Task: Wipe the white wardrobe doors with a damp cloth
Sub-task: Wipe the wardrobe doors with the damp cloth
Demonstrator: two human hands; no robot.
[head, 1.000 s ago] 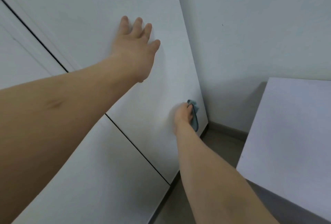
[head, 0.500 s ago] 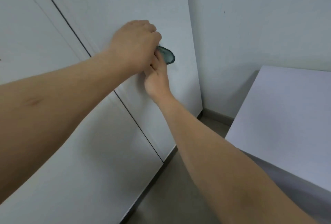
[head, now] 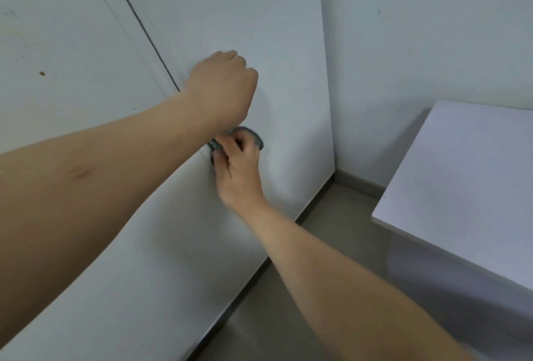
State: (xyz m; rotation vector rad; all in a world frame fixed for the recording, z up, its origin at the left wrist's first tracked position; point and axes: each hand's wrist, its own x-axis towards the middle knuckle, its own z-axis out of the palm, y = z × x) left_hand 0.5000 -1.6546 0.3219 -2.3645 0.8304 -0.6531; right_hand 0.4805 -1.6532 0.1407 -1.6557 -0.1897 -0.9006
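Right hand point(head: 239, 170): fingers curled, gripping the dark teal cloth point(head: 253, 137) against the door.
Left hand point(head: 223, 89): balled in a fist just above, nothing visibly held.
Wardrobe door point(head: 277, 43): white, upright.
Right side: pale surface point(head: 461, 187) near the wall point(head: 418, 28).

Centre of frame: the right hand point(head: 238, 171) grips a dark cloth point(head: 255, 137) against the white wardrobe door point(head: 245, 5). Directly above, the left hand point(head: 223, 88) is curled into a fist close to the door; what it holds, if anything, cannot be seen. A dark seam point(head: 138, 18) runs down the upper left. A white surface point(head: 467, 181) occupies the right edge, above grey floor point(head: 326, 233).
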